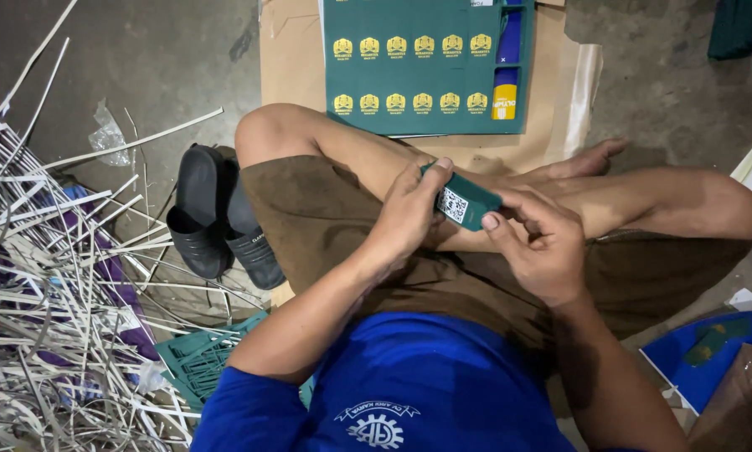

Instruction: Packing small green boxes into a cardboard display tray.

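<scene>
Partly hidden under my fingers, the small green box [466, 203] sits above my lap, my left hand [409, 213] and right hand [539, 247] both grasping it. Green printed sheets [418, 71] run off the top edge, paper strips [49, 285] crowd my left, and sandals [217, 218] lie nearby.

Our left hand [409, 213] covers one end of the small green box [466, 203]. The printed green sheet [418, 67] runs past the top edge; its emblems are too small to make out.

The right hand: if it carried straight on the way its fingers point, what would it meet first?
The right hand points up and left, so it would likely meet the small green box first, then the left hand gripping its other end. Depth is unclear.
</scene>
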